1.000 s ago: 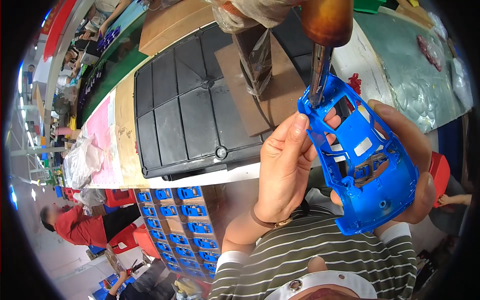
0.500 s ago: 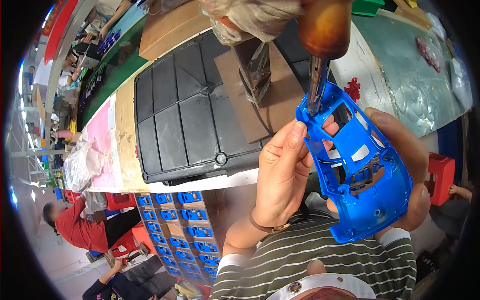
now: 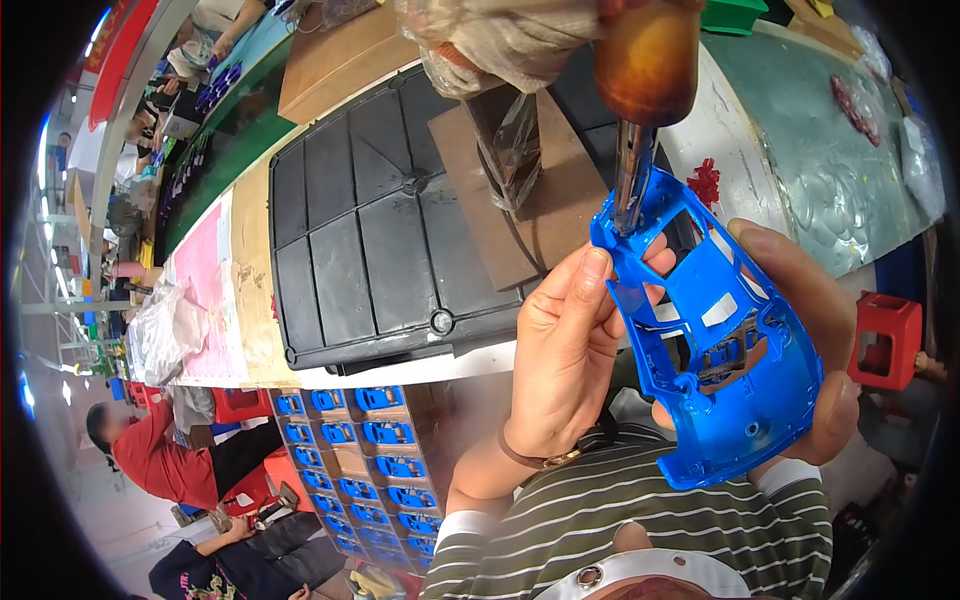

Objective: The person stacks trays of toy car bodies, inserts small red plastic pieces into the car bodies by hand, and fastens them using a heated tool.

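Observation:
A blue plastic toy car body shell [image 3: 730,400] is held up with its hollow inside facing me. My left hand [image 3: 567,345] pinches its far left edge between thumb and fingers. Around its right side wraps my right hand [image 3: 812,310], thumb and fingers on the outer edges. The metal tip of a hot-iron-like tool [image 3: 632,175], with a brown-amber handle, reaches down into the far end of the shell and seems to touch it. Wrapped white cloth [image 3: 510,40] sits beside the handle, above a dark post [image 3: 508,150] on a brown board [image 3: 560,200].
A black ribbed plastic lid [image 3: 370,230] lies under the board. Below left, a box [image 3: 430,400] holds rows of blue car shells. Small red parts [image 3: 704,182] lie beyond my hands. Red stools [image 3: 888,340] and seated people [image 3: 165,455] are around.
My hands, the shell and the tool stay almost in place. At the lower left, a person in dark clothing has shifted slightly.

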`<state>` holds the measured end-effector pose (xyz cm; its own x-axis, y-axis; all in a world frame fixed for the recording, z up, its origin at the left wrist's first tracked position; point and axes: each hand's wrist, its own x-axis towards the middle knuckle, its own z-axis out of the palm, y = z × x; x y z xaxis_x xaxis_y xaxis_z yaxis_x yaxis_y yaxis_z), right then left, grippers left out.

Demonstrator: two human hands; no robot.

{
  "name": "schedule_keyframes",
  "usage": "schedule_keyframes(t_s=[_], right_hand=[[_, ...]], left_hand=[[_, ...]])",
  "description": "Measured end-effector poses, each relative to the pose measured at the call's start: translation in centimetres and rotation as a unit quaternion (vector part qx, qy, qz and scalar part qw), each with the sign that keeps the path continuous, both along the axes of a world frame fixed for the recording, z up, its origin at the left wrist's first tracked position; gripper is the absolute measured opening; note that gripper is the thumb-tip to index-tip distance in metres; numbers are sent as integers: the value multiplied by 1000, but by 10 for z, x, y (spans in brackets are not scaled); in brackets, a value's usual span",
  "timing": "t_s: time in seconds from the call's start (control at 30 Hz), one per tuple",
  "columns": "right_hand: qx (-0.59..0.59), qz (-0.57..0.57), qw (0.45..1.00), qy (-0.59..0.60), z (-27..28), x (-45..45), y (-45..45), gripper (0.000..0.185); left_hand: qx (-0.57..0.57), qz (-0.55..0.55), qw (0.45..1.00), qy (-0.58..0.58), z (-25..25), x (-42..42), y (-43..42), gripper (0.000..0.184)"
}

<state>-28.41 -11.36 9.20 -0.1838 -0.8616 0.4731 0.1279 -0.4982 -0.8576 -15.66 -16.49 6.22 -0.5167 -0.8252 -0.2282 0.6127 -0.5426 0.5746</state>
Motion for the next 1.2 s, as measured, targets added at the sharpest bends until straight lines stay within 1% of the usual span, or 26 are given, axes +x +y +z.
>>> schedule_keyframes(t_s=[0.13, 0.27, 0.33, 0.37, 0.47, 0.53, 0.57, 0.63, 0.67, 0.73, 0.77, 0.83, 0.87, 0.93, 0.97, 1.03, 1.17, 1.2], right_hand=[[-50, 33, 998, -8, -5, -3, -5, 84], [-97, 80, 992, 9, -10, -9, -10, 84], [-85, 61, 994, 26, -9, -9, -9, 83], [-61, 62, 996, 1, -6, -7, -7, 84], [34, 9, 997, -63, 6, -1, 4, 84], [35, -10, 998, -53, 5, 0, 4, 85], [0, -3, 1000, -24, -3, -1, 0, 85], [12, 3, 1000, 22, -3, -5, 0, 86], [59, 1, 998, 38, 2, -12, 6, 87], [79, 24, 993, 80, 2, -23, 8, 88], [52, 49, 992, 106, 0, -29, 5, 88], [63, 47, 993, 93, 2, -27, 4, 89], [100, 20, 993, 55, 8, -19, 8, 89], [76, -7, 997, 4, 7, -9, 5, 89], [15, -7, 1000, -9, -6, -5, 0, 88], [-66, -9, 997, -30, -15, 3, -6, 86], [-118, 17, 992, -50, -24, 5, -12, 81], [-96, 20, 994, -58, -20, 5, -11, 81]], left_hand=[[3, 5, 1000, 2, 0, -2, 0, 35], [6, 1, 1000, -8, 4, -1, 0, 35], [0, 1, 1000, -9, 4, -1, 0, 35], [-5, -2, 1000, -5, 3, 0, -1, 36], [-6, -7, 1000, 8, 0, 0, -1, 36], [-5, -9, 1000, 10, 0, 0, -1, 36], [-7, -10, 1000, 7, 0, 0, -1, 35], [-1, -8, 1000, -11, 4, 0, -1, 35], [6, -5, 1000, -26, 7, -1, -1, 35], [11, -4, 999, -37, 9, -1, -2, 35], [8, -7, 999, -34, 8, 0, -2, 35], [4, -8, 1000, -27, 7, 0, -2, 35], [2, -7, 1000, -24, 6, 0, -1, 35], [-1, -3, 1000, -19, 6, 0, -1, 35], [-3, 0, 1000, -17, 6, -1, -1, 35], [-6, 0, 1000, -14, 6, -1, -1, 35], [-14, 1, 1000, -5, 5, 2, -1, 35], [-16, 3, 1000, -1, 5, 2, -1, 35]])
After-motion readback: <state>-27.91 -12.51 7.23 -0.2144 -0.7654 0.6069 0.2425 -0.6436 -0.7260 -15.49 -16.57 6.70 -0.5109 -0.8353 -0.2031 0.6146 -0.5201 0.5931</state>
